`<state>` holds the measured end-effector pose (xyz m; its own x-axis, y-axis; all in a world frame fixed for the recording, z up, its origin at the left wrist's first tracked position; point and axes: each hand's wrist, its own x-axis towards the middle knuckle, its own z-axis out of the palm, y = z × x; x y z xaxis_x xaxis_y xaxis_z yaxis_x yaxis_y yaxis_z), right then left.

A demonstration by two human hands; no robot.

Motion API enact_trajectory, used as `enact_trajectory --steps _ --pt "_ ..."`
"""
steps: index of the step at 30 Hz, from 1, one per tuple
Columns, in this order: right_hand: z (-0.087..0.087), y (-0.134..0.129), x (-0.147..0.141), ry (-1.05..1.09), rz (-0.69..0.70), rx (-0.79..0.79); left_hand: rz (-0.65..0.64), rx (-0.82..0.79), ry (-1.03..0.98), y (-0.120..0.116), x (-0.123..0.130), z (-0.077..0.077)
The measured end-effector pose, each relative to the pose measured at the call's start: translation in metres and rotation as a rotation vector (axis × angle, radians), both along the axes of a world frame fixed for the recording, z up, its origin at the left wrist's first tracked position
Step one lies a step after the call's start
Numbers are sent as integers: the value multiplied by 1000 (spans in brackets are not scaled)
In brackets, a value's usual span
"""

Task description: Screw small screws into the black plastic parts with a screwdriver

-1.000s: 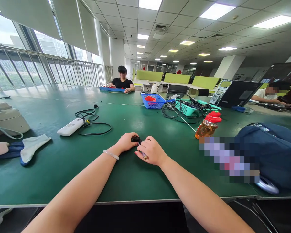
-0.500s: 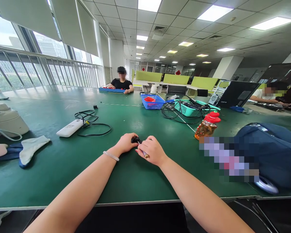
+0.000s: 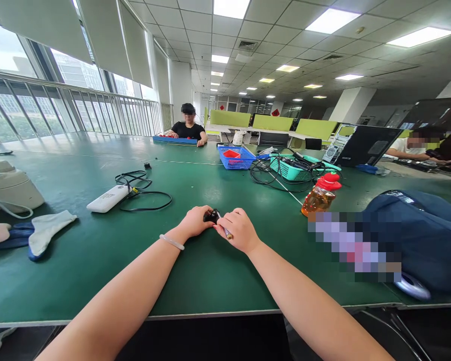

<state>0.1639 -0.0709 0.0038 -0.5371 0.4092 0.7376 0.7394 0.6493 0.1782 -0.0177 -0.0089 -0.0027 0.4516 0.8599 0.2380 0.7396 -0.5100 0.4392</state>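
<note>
My left hand (image 3: 197, 220) is closed on a small black object (image 3: 211, 216), too small to identify, near the middle of the green table. Close beside it, my right hand (image 3: 241, 230) is pinched around a slim pen-like tool (image 3: 228, 234) with a gold-coloured end toward me. The tool's front part reaches to the black object's right side. Whether its tip touches the object cannot be made out, since fingers partly cover both. A pale bracelet (image 3: 172, 242) circles my left wrist.
Left of my hands lie a white power bank (image 3: 108, 198) with a black cable, and a glove (image 3: 50, 230). To the right stand a red-capped bottle (image 3: 320, 195) and a dark blue bag (image 3: 421, 240). Baskets (image 3: 236, 164) sit farther back. A co-worker (image 3: 188, 129) sits across the table.
My right hand has shifted slightly right, and the tool's gold end has moved up and right. More of the black object shows. The co-worker's hand across the table has moved a little.
</note>
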Motion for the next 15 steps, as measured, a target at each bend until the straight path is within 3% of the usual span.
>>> enact_trajectory --steps 8,15 --pt "-8 9 6 195 -156 -316 -32 8 20 1 -1 0" --pt "1 6 13 596 -204 -409 -49 8 47 -1 -1 2"
